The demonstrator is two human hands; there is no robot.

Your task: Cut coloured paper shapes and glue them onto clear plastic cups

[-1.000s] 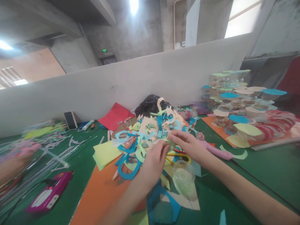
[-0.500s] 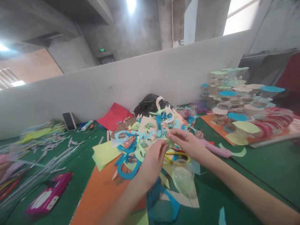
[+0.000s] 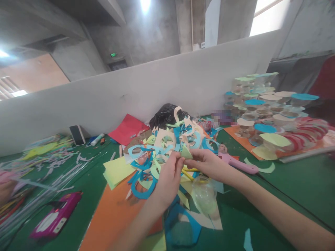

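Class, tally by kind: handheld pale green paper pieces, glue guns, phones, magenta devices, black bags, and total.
Pale green handheld paper piece: 1
Lilac plastic glue gun: 1
Propped black-screened phone: 1
Magenta rectangular device: 1
Black plastic bag: 1
Total: 5

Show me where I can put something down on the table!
The green table has bare room right of the black cord, in front of the paper-topped cups. A smaller patch lies between the magenta box and the nearer orange sheet. It's crowded around the left hand and right hand, where paper scraps pile up.
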